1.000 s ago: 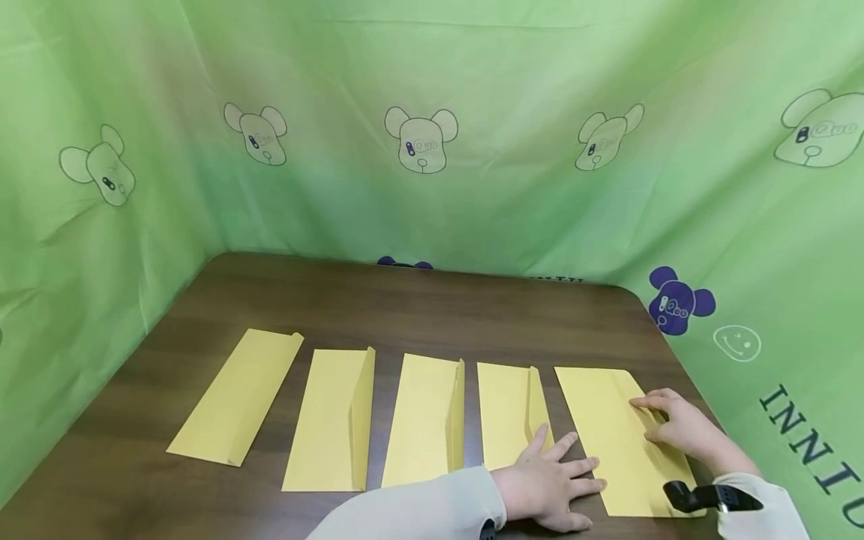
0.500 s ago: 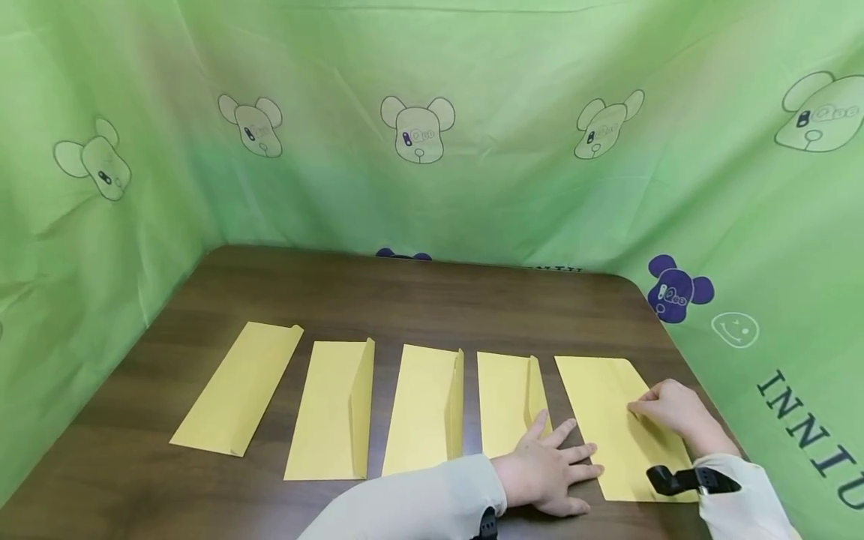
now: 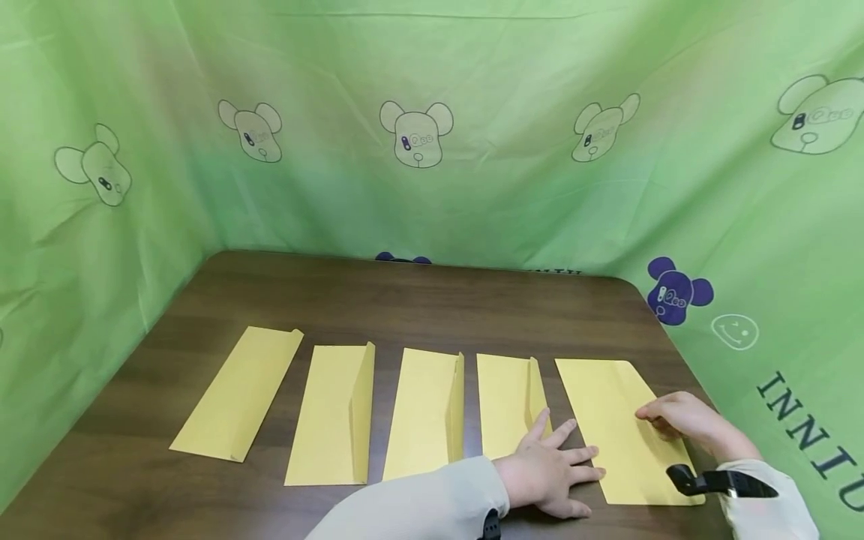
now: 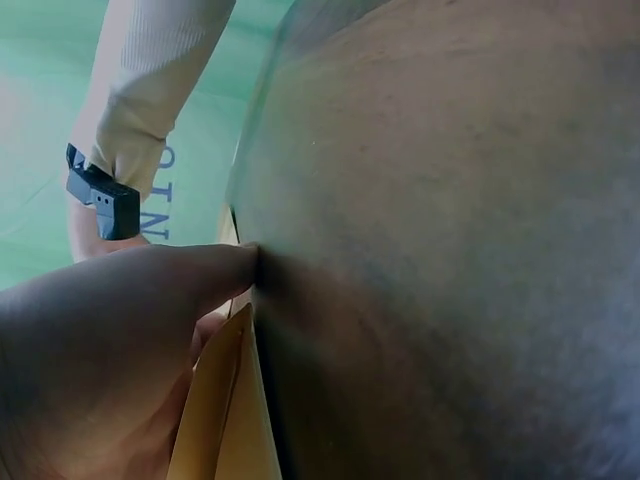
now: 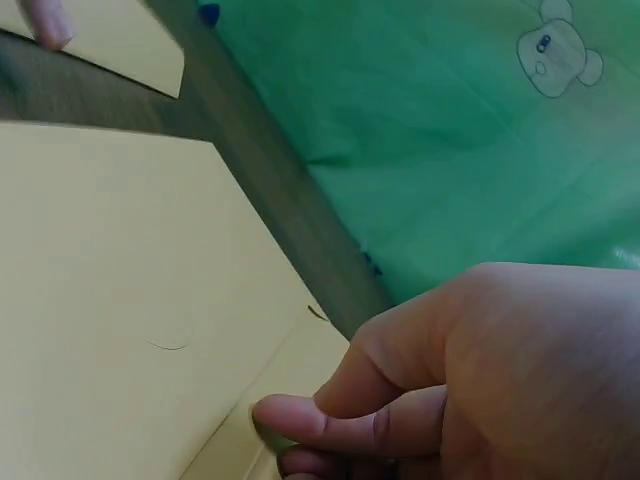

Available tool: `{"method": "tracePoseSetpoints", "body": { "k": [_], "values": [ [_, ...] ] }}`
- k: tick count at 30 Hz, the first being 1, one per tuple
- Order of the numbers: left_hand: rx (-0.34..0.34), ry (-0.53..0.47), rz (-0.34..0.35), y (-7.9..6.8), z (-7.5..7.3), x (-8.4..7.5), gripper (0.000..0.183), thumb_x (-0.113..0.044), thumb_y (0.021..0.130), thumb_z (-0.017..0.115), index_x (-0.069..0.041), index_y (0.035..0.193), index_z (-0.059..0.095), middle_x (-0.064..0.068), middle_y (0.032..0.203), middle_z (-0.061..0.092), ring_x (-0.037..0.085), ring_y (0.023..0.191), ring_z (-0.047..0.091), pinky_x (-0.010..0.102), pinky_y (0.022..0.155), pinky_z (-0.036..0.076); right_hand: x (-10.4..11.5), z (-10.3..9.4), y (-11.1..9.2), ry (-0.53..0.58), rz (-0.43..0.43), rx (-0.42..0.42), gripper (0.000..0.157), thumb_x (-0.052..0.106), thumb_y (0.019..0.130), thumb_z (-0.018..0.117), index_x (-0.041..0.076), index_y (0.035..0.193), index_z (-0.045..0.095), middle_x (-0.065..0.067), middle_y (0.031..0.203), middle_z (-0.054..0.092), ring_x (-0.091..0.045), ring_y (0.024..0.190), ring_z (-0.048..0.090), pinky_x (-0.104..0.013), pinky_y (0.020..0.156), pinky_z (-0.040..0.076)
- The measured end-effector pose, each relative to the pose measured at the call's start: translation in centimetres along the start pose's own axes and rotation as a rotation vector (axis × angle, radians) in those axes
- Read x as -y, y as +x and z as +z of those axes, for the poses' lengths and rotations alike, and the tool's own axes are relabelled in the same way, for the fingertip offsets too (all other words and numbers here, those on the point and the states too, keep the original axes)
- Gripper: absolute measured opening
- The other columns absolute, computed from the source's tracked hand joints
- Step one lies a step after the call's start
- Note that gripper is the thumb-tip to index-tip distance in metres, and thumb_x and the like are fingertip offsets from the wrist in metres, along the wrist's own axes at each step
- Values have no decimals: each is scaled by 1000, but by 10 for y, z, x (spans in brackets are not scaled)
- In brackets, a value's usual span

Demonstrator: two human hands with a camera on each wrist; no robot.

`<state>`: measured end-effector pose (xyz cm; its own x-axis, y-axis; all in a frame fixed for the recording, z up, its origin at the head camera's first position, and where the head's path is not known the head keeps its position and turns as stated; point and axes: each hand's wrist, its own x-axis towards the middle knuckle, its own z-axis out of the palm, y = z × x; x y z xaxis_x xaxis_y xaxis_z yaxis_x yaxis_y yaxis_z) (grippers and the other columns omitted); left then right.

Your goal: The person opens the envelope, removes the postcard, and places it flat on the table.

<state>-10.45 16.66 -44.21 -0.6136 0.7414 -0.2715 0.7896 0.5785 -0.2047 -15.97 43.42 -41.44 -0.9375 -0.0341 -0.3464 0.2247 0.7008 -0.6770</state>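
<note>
Right hand has slid nearer along the flap of the rightmost envelope.

Your envelope (image 3: 624,427) lies flat at the right end of the row on the table (image 3: 418,300); your left hand (image 3: 550,472) stays spread, pressing its near-left edge, while your right hand (image 3: 682,420), fingers curled, presses the folded flap, now lower than half a second ago.

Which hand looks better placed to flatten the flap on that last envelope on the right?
Probably the right hand: its fingertips already rest on the flap side of the rightmost envelope. The left hand lies flat at its near left edge, steadying it.
</note>
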Motion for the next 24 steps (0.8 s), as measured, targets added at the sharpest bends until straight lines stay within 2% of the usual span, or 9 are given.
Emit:
{"method": "tracePoseSetpoints", "body": {
  "k": [3, 6, 8, 13, 17, 18, 20, 21, 24],
  "values": [
    [6, -1, 3, 0, -2, -1, 57, -79, 92, 23, -66, 147, 10, -42, 153, 3, 7, 149, -1, 48, 117, -9, 3, -4, -2, 121, 25, 31, 26, 6, 96, 49, -19, 99, 59, 0, 74, 54, -9, 65, 54, -25, 62, 54],
    [14, -8, 3, 1, -3, 0, 57, -79, 92, 23, -66, 147, 10, -42, 153, 3, 7, 149, -2, 49, 117, -9, 6, -6, -2, 204, 22, 21, 45, 8, 101, 45, -31, 123, 39, -1, 89, 64, -8, 76, 62, -29, 71, 58],
    [14, -13, 4, 1, -3, 0, 57, -79, 92, 23, -66, 147, 10, -42, 153, 3, 7, 150, -2, 49, 117, -9, 7, -7, -2, 262, 22, 31, 54, 11, 103, 42, -32, 133, 26, -1, 96, 69, -7, 80, 65, -32, 73, 59],
    [16, -28, 11, 0, -3, 2, 57, -79, 92, 24, -66, 147, 11, -42, 153, 4, 7, 150, -2, 49, 117, -9, 7, -9, -1, 325, 25, 85, 58, 17, 107, 38, -29, 137, 20, -3, 101, 73, -6, 85, 68, -35, 75, 59],
    [17, -33, 12, 0, -3, 2, 57, -78, 93, 24, -66, 147, 11, -42, 153, 4, 7, 149, -2, 49, 117, -9, 5, -8, 1, 340, 36, 91, 58, 19, 107, 40, -27, 138, 23, -3, 102, 73, -7, 86, 67, -37, 76, 59],
    [18, -35, 12, 1, -3, 2, 57, -78, 93, 24, -66, 147, 11, -42, 153, 4, 7, 149, -2, 49, 117, -9, 4, -8, 1, 346, 43, 85, 57, 20, 106, 41, -26, 137, 28, -2, 101, 73, -7, 86, 67, -37, 76, 59],
    [18, -39, 11, 1, -2, 2, 57, -78, 93, 24, -66, 147, 11, -42, 153, 3, 7, 149, -2, 49, 117, -10, 2, -9, 3, 360, 57, 77, 48, 21, 106, 44, -20, 130, 44, 1, 99, 73, -8, 85, 65, -37, 75, 58],
    [17, -41, 10, 1, -2, 3, 57, -78, 93, 24, -66, 147, 11, -42, 153, 3, 7, 149, -2, 49, 117, -10, 1, -9, 4, 368, 62, 79, 41, 22, 105, 45, -13, 125, 53, 3, 97, 72, -8, 84, 64, -36, 75, 58],
    [22, -57, 11, 1, -2, 3, 57, -78, 93, 24, -66, 147, 11, -42, 153, 2, 6, 149, -2, 48, 117, -11, -3, -9, 5, 394, 83, 94, 21, 24, 104, 49, 16, 106, 68, 9, 93, 70, -7, 80, 60, -33, 73, 57]
  ]
}}
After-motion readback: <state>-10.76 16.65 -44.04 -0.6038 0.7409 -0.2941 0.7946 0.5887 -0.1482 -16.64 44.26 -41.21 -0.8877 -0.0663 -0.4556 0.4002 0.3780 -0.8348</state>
